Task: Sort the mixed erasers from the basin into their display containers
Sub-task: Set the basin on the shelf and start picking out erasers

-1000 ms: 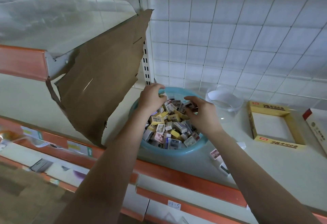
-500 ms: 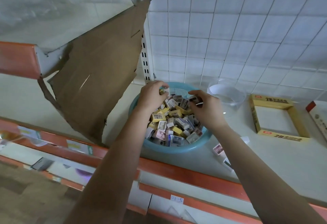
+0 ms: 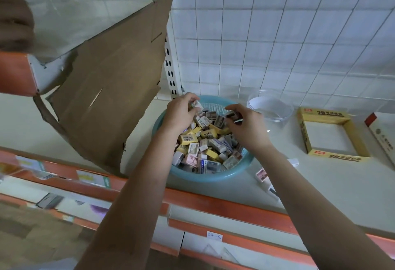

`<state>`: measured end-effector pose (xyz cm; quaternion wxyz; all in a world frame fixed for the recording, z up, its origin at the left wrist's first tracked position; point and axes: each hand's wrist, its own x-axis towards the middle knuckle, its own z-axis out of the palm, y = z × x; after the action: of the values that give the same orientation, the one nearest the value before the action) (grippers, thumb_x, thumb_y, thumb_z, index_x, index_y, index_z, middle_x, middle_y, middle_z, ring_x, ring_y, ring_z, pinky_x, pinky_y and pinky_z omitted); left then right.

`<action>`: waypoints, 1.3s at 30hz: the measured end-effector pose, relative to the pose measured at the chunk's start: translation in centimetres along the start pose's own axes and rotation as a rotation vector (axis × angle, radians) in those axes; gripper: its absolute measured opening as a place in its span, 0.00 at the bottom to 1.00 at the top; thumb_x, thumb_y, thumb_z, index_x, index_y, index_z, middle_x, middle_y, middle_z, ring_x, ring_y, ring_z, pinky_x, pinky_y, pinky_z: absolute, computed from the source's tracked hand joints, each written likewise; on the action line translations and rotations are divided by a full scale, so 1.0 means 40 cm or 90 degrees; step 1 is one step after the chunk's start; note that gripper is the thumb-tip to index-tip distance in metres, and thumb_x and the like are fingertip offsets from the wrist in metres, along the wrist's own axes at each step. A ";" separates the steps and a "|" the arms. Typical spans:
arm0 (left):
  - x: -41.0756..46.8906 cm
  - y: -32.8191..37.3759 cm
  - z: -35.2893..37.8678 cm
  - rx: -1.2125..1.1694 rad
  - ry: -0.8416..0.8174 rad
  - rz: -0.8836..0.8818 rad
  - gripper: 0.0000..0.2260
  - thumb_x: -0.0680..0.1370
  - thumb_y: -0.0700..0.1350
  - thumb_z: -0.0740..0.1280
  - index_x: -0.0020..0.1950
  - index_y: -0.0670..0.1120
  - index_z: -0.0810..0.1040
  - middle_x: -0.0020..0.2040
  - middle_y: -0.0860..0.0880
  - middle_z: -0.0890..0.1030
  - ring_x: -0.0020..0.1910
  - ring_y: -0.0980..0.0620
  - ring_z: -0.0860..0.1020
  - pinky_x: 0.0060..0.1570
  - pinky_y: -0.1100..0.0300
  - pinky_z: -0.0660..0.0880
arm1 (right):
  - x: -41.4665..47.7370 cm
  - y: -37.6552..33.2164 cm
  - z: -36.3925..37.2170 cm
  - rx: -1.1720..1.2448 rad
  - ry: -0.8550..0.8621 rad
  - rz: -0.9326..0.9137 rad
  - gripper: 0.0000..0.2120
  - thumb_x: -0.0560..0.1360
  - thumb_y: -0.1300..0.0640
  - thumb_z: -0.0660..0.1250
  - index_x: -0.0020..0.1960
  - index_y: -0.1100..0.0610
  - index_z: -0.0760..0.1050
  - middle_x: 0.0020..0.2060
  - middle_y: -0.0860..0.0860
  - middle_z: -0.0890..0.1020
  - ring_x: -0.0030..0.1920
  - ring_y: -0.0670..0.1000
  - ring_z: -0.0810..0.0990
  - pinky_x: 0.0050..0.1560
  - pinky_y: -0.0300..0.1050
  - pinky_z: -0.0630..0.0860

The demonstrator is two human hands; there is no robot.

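A light blue basin (image 3: pixel 215 176) on the shelf holds several mixed erasers (image 3: pixel 205 148) in yellow, pink and grey wrappers. My left hand (image 3: pixel 180 112) is over the basin's far left side and pinches a pale wrapped eraser (image 3: pixel 197 104) at its fingertips. Over the far right side, my right hand (image 3: pixel 244 125) pinches a dark eraser (image 3: pixel 232 114). An empty clear round tub (image 3: pixel 270 107) stands just behind and right of the basin. Right of it lies an empty yellow display box (image 3: pixel 333 134).
A torn sheet of brown cardboard (image 3: pixel 111 90) leans against the shelf upright left of the basin. Two or three loose erasers (image 3: pixel 261 175) lie on the shelf right of the basin. A white box with a red corner (image 3: pixel 382 139) sits at the far right. The shelf's orange front rail (image 3: pixel 213 202) runs below.
Both hands stayed over the basin's far side. The left hand's fingers closed round a pale eraser and lifted it slightly; the right keeps its dark eraser.
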<state>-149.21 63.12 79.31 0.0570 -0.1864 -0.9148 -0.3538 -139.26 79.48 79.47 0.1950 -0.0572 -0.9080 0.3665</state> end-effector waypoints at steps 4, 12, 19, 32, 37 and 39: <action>-0.008 0.013 -0.004 -0.034 0.032 0.031 0.11 0.75 0.40 0.69 0.57 0.45 0.77 0.55 0.48 0.81 0.54 0.54 0.77 0.50 0.67 0.68 | -0.001 -0.002 0.002 0.005 0.015 -0.009 0.14 0.73 0.62 0.67 0.58 0.56 0.78 0.46 0.53 0.83 0.40 0.47 0.78 0.40 0.20 0.66; -0.047 0.096 -0.033 -0.150 0.009 0.131 0.18 0.70 0.34 0.71 0.57 0.47 0.77 0.51 0.53 0.78 0.52 0.57 0.78 0.54 0.63 0.77 | -0.046 0.015 -0.067 0.190 0.091 0.088 0.15 0.74 0.64 0.65 0.58 0.51 0.75 0.37 0.45 0.78 0.37 0.42 0.79 0.41 0.30 0.75; -0.093 0.214 0.035 -0.150 -0.115 0.223 0.17 0.70 0.36 0.72 0.57 0.48 0.81 0.51 0.51 0.80 0.49 0.58 0.79 0.54 0.67 0.74 | -0.118 0.113 -0.190 0.079 0.114 0.156 0.18 0.73 0.64 0.65 0.62 0.53 0.74 0.39 0.46 0.78 0.39 0.47 0.79 0.47 0.37 0.75; -0.141 0.286 0.138 0.136 -0.407 0.367 0.22 0.73 0.45 0.71 0.66 0.55 0.73 0.55 0.61 0.80 0.59 0.55 0.71 0.60 0.62 0.61 | -0.237 0.195 -0.258 0.028 -0.037 0.222 0.20 0.73 0.60 0.69 0.63 0.51 0.70 0.39 0.49 0.81 0.43 0.52 0.80 0.45 0.41 0.75; -0.143 0.281 0.146 0.134 -0.400 0.372 0.21 0.73 0.49 0.71 0.65 0.55 0.73 0.54 0.62 0.80 0.57 0.55 0.69 0.58 0.63 0.60 | -0.239 0.193 -0.253 0.068 -0.052 0.215 0.19 0.73 0.62 0.69 0.60 0.47 0.70 0.40 0.45 0.82 0.44 0.48 0.82 0.51 0.46 0.78; -0.142 0.275 0.145 0.103 -0.398 0.358 0.20 0.73 0.47 0.71 0.65 0.55 0.74 0.56 0.61 0.79 0.58 0.57 0.70 0.59 0.62 0.63 | -0.239 0.195 -0.257 0.062 -0.051 0.208 0.19 0.73 0.62 0.68 0.60 0.49 0.71 0.41 0.47 0.82 0.45 0.48 0.82 0.51 0.44 0.78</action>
<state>-139.61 72.76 80.55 -0.1147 -0.5217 -0.8265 -0.1777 -126.73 89.36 77.87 0.0988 -0.1801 -0.8747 0.4389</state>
